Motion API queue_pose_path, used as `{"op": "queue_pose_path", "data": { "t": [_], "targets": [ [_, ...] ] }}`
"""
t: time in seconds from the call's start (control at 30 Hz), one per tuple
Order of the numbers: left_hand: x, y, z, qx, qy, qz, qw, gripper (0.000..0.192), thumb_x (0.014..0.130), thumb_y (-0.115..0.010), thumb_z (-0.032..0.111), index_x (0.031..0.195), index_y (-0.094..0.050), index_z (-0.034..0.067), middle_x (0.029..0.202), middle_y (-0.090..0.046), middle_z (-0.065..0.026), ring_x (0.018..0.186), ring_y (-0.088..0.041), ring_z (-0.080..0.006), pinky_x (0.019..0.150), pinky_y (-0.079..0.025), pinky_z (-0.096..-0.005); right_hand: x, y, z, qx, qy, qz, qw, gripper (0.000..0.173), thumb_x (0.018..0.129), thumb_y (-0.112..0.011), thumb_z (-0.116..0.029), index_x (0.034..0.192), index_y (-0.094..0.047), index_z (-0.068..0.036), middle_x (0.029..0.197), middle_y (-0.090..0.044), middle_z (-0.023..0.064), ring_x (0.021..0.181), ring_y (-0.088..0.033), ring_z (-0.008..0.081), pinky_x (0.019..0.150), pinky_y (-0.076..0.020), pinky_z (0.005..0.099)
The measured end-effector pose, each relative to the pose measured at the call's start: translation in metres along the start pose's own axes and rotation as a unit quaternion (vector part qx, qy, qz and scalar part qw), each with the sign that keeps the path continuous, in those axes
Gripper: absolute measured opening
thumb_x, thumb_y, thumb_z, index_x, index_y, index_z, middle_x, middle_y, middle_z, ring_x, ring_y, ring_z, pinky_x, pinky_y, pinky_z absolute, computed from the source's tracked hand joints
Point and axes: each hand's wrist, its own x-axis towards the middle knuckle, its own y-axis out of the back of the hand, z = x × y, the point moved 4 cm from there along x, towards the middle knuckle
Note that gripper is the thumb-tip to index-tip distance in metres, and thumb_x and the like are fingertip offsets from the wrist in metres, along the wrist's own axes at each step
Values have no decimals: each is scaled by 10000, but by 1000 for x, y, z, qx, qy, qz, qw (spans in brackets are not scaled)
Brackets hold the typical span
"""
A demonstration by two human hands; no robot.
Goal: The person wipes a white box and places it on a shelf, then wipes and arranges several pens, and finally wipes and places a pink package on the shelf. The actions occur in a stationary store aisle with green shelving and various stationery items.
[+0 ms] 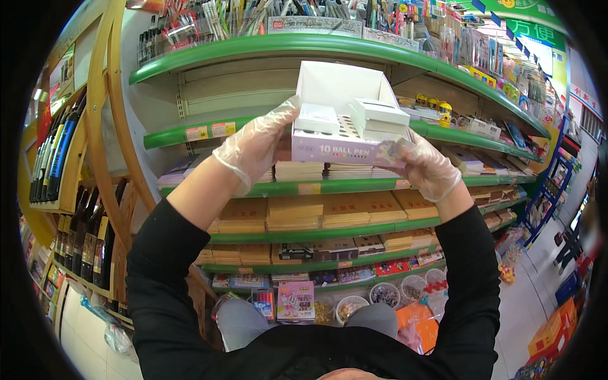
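Note:
Both my hands wear clear plastic gloves and hold up a cardboard pen display box [327, 153] in front of a shelf rack. My left hand [261, 140] grips its left side, and my right hand [425, 159] holds its right front corner. The box is pale purple outside, with a raised white back panel. Inside, a small white box [318, 118] lies at the left on an insert with round holes. More small white boxes [380, 116] are stacked at the right. The fingers beneath the display box are partly hidden.
A green-edged shelf [294, 45] crowded with pens runs above the box. Stacks of brown-covered notebooks [294, 213] fill lower shelves. Plastic tubs [351, 306] stand by my knees. Wine bottles [90, 242] are racked at the left. A person [567, 244] is at the far right.

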Motion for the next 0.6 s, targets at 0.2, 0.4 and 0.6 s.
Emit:
{"op": "queue_pose_path", "data": {
  "t": [0.2, 0.4, 0.6],
  "targets": [
    [51, 31, 9, 71, -7, 1, 997, 631, 1071, -476, 510, 1562, -438, 115, 1482, -580, -73, 1290, -603, -201, 1040, -499, -388, 57, 26, -1, 7, -19, 52, 998, 702, 865, -811, -99, 1465, -456, -20, 1367, -604, 108, 1264, -611, 235, 1107, -517, 402],
    [80, 30, 32, 170, -16, 68, 983, 435, 1064, -433, 534, 1200, -657, 186, 822, -617, 76, 704, -419, -73, 591, -247, -261, 92, 50, -10, 12, 16, 33, 999, 632, 944, -732, -115, 1475, -430, 48, 1458, -544, 202, 1360, -543, 336, 1162, -473, 489],
    [99, 48, 28, 179, -59, 43, 981, 424, 1062, -454, 479, 1177, -691, 148, 828, -595, 72, 716, -414, -82, 631, -298, -252, 99, 54, -9, -36, 20, 44, 998, 629, 947, -722, -113, 1476, -420, 43, 1455, -542, 197, 1363, -538, 337, 1163, -467, 509]
  ]
}}
